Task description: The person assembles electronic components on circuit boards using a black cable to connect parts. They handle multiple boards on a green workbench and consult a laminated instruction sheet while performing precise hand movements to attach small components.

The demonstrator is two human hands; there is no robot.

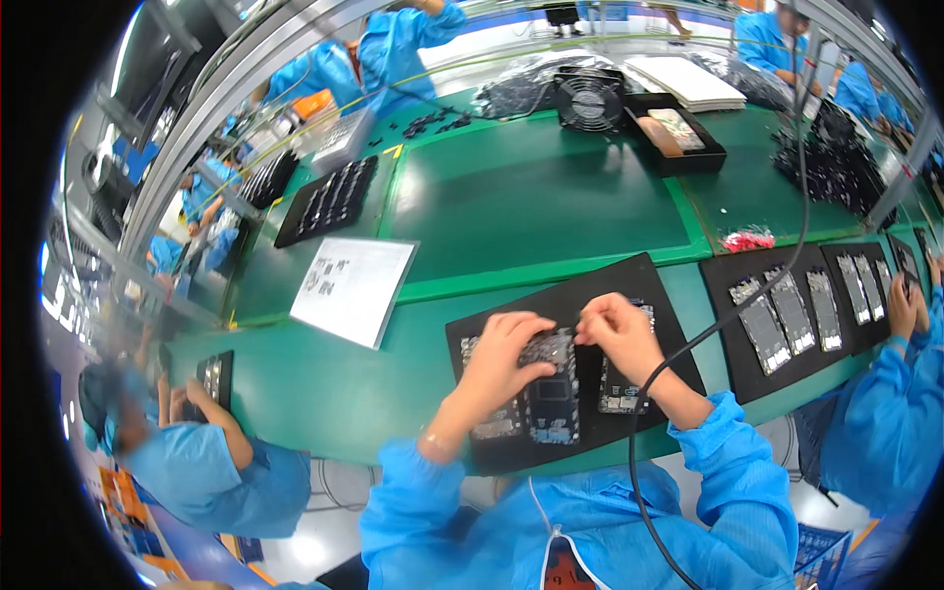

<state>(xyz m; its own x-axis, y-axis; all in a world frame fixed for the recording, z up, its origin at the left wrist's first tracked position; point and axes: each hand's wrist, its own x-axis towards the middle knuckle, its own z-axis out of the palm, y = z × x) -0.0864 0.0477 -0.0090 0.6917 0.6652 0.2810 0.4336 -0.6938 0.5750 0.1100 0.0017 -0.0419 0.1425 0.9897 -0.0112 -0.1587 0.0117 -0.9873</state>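
Note:
A dark phone chassis [554, 405] with exposed circuitry lies on a black mat [629, 280] in front of me. My left hand [503, 361] grips its upper part from the left, thumb and fingers curled over the circuitry. At its top right corner my right hand [619, 336] is closed in a pinch; whatever is between those fingertips is too small to make out. Another phone chassis [500, 423] lies partly under my left hand and wrist. A third phone chassis [619, 391] sits to the right, partly covered by my right hand.
A black cable [723, 323] hangs across my right forearm. On the right, another black mat [733, 369] bears several phone chassis beside a co-worker [890, 413]. A white sheet [354, 290] lies at left. Farther back stand a fan [590, 101] and a black box [698, 157].

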